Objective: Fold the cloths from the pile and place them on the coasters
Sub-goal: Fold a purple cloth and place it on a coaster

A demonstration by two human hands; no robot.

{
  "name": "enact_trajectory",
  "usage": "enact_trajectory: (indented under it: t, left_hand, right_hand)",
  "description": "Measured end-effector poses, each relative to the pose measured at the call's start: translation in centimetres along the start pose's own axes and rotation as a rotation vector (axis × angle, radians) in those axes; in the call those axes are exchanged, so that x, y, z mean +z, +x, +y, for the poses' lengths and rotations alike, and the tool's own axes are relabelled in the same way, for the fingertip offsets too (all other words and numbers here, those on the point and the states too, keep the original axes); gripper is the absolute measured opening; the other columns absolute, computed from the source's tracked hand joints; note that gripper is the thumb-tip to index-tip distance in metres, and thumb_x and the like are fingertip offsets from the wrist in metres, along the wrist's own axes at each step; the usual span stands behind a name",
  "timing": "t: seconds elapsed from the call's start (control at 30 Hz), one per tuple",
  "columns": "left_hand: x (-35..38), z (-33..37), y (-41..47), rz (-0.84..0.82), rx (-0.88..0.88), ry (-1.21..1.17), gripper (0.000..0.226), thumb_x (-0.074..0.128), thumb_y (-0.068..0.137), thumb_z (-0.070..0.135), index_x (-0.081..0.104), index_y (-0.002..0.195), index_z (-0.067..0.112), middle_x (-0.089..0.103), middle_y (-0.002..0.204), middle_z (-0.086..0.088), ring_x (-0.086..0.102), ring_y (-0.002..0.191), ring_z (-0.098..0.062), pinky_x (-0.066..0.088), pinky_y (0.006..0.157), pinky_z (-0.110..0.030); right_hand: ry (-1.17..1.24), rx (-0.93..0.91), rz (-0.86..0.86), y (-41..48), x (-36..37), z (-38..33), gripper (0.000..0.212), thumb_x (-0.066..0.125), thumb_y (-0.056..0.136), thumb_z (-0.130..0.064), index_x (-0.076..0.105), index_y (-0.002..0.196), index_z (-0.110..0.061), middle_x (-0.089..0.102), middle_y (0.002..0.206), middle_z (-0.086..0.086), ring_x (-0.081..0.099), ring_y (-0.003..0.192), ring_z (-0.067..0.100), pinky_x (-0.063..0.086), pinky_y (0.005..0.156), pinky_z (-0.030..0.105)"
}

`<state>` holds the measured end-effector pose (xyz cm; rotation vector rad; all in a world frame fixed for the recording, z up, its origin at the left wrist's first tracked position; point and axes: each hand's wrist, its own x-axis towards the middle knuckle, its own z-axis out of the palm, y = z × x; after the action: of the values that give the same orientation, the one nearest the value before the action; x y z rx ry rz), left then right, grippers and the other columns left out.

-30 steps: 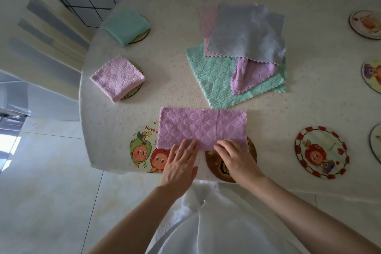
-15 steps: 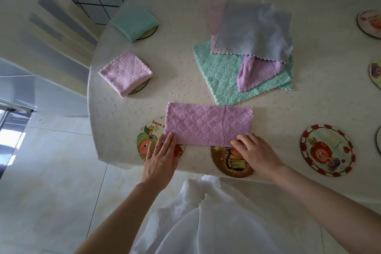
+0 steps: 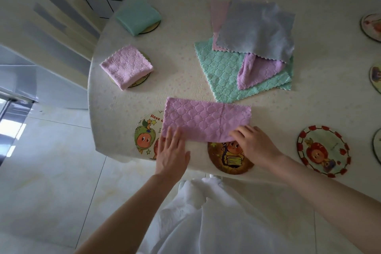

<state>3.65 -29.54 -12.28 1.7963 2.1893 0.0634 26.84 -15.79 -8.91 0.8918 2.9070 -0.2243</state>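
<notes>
Both hands have slid apart along the near edge of the folded purple cloth. It lies at 6 o'clock on the table, with its long axis running 9 to 3 o'clock. The left hand presses its 7 o'clock corner with straight fingers. The right hand grips the 5 o'clock corner with curled fingers.

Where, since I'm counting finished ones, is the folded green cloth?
In the head view, far left: the folded green cloth sits on a coaster beyond the folded pink cloth, left of the pile.
</notes>
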Motion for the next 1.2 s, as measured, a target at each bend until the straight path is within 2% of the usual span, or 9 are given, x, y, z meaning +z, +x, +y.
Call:
enact_trajectory:
  t: [0.1, 0.37, 0.5, 0.63, 0.77, 0.93, 1.07, 1.13, 1.2]
  left_hand:
    - [0.3, 4.0, 0.7, 0.004, 0.11, -0.041, 0.069, 0.042, 0.095, 0.036, 0.007, 0.15, 0.015, 0.004, 0.158, -0.005, -0.005, 0.146, -0.026, 0.002, 0.119, -0.044]
    - [1.4, 10.9, 1.9, 0.158, -0.03, -0.228, 0.053, 0.044, 0.09, 0.035, 0.049, 0.136, 0.01, 0.053, 0.138, -0.007, 0.048, 0.13, -0.024, 0.039, 0.107, -0.044]
    - [2.0, 11.8, 1.3, 0.198, -0.063, -0.257, 0.045, 0.053, 0.086, 0.026, 0.058, 0.128, 0.011, 0.059, 0.131, -0.004, 0.051, 0.126, -0.023, 0.041, 0.106, -0.043]
    - [2.1, 11.7, 0.8, 0.182, -0.084, -0.354, 0.051, 0.06, 0.084, 0.019, 0.052, 0.134, 0.013, 0.054, 0.137, -0.004, 0.046, 0.131, -0.024, 0.039, 0.107, -0.047]
    - [1.3, 11.3, 0.2, 0.211, -0.087, -0.462, 0.048, 0.055, 0.086, 0.02, 0.052, 0.135, 0.016, 0.055, 0.136, -0.003, 0.046, 0.131, -0.022, 0.035, 0.111, -0.039]
    - [0.4, 10.3, -0.2, 0.235, -0.226, -0.68, 0.043, 0.059, 0.09, 0.019, 0.054, 0.132, 0.024, 0.055, 0.135, 0.006, 0.051, 0.122, -0.009, 0.041, 0.104, -0.025]
    - [-0.3, 8.8, 0.3, 0.231, -0.51, -0.947, 0.026, 0.055, 0.093, 0.015, 0.066, 0.116, 0.023, 0.066, 0.108, 0.01, 0.061, 0.091, -0.001, 0.048, 0.079, -0.01]
    - [-0.6, 7.6, 1.1, 0.22, -0.674, -1.179, 0.018, 0.052, 0.095, 0.02, 0.069, 0.1, 0.021, 0.07, 0.097, -0.002, 0.064, 0.083, -0.014, 0.056, 0.077, -0.025]
    - [-1.0, 6.4, 1.9, 0.209, -0.792, -1.439, 0.019, 0.049, 0.096, 0.026, 0.067, 0.093, 0.021, 0.07, 0.1, -0.011, 0.066, 0.09, -0.024, 0.057, 0.08, -0.045]
  right_hand:
    - [0.118, -0.07, 0.033, -0.5, -0.6, 0.1, 0.035, 0.053, 0.077, 0.001, 0.058, 0.11, -0.009, 0.06, 0.099, 0.007, 0.059, 0.086, 0.024, 0.054, 0.072, 0.037]
    - [0.42, -0.282, -0.025, -2.3, -2.5, 0.7, 0.034, 0.036, 0.09, -0.01, 0.049, 0.12, -0.018, 0.055, 0.109, 0.001, 0.058, 0.097, 0.017, 0.05, 0.086, 0.03]
    - [0.477, -0.361, -0.054, -0.7, -3.0, 2.6, 0.03, 0.039, 0.093, -0.017, 0.055, 0.118, -0.014, 0.06, 0.109, 0.003, 0.06, 0.097, 0.017, 0.05, 0.085, 0.03]
    - [0.419, -0.375, -0.134, 3.1, -2.4, 5.1, 0.045, 0.044, 0.085, 0.005, 0.055, 0.124, -0.014, 0.06, 0.121, 0.003, 0.06, 0.107, 0.021, 0.052, 0.087, 0.036]
    - [0.258, -0.502, -0.3, 7.2, -1.6, 6.4, 0.077, 0.045, 0.074, 0.023, 0.041, 0.139, -0.018, 0.044, 0.142, 0.0, 0.044, 0.129, 0.017, 0.047, 0.098, 0.036]
    - [0.09, -0.68, -0.4, 10.5, -1.1, 7.3, 0.064, 0.056, 0.085, 0.001, 0.036, 0.139, -0.026, 0.044, 0.14, -0.004, 0.041, 0.128, 0.014, 0.041, 0.104, 0.04]
    - [0.17, -0.538, -0.559, 12.1, -2.6, 7.0, 0.056, 0.056, 0.086, -0.003, 0.045, 0.135, -0.029, 0.05, 0.132, -0.004, 0.043, 0.122, 0.015, 0.039, 0.102, 0.039]
    - [0.339, -0.374, -0.605, 13.1, -2.6, 6.3, 0.041, 0.059, 0.088, -0.016, 0.054, 0.125, -0.033, 0.057, 0.114, -0.002, 0.052, 0.105, 0.016, 0.045, 0.091, 0.035]
    - [0.482, -0.265, -0.599, 14.3, -2.5, 5.4, 0.025, 0.058, 0.09, -0.025, 0.063, 0.114, -0.027, 0.06, 0.1, -0.005, 0.058, 0.091, 0.013, 0.046, 0.081, 0.031]
